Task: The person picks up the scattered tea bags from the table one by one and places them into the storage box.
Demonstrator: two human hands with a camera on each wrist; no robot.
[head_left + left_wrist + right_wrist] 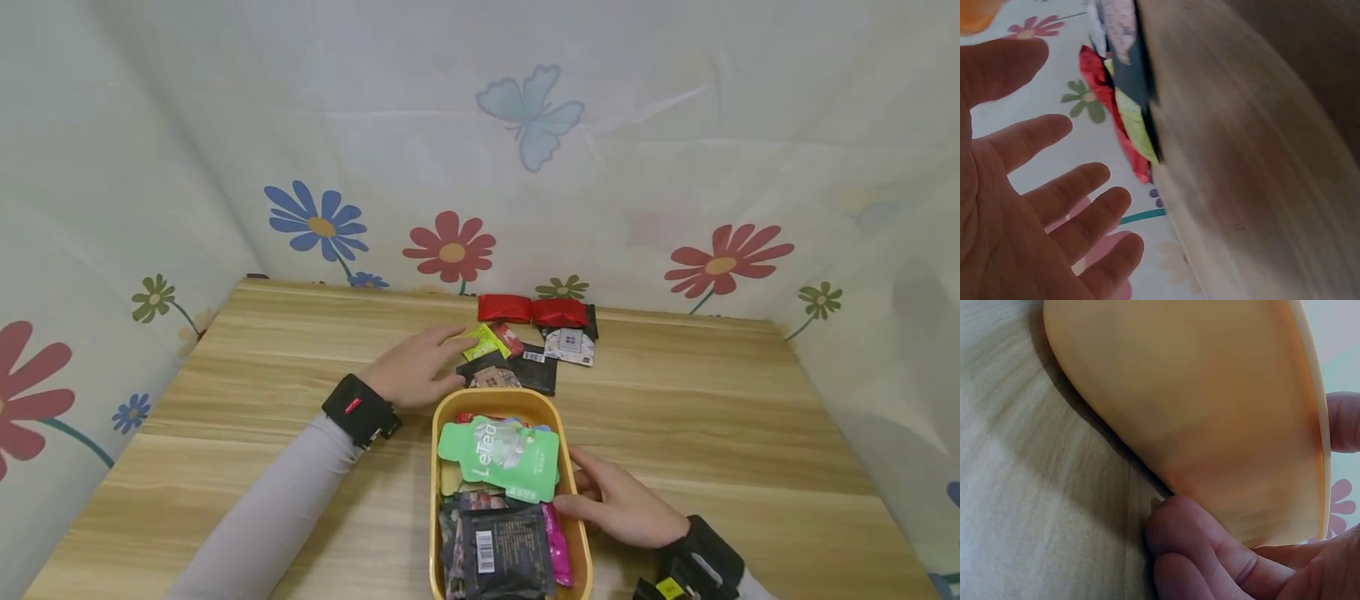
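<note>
your left grip (417,365): fingers spread, beside the loose packets (536,380) beyond the yellow bin (525,403) | your right grip (624,505): pinching the bin's right wall, thumb at rim | bin: on the table (720,425), holding sachets (525,557)

Table (720,425): pale wood-grain top
Yellow tub (525,403): near, centre
Sachets (536,375): red, lime, black, white; far centre, some seemingly overlapping

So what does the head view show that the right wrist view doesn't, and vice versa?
Only the head view shows the left hand, the loose packets beyond the tub, and the green packet inside it. Only the right wrist view shows the tub's outer wall down to the table. Both show the tub, right hand, table and flowered backdrop.
</note>
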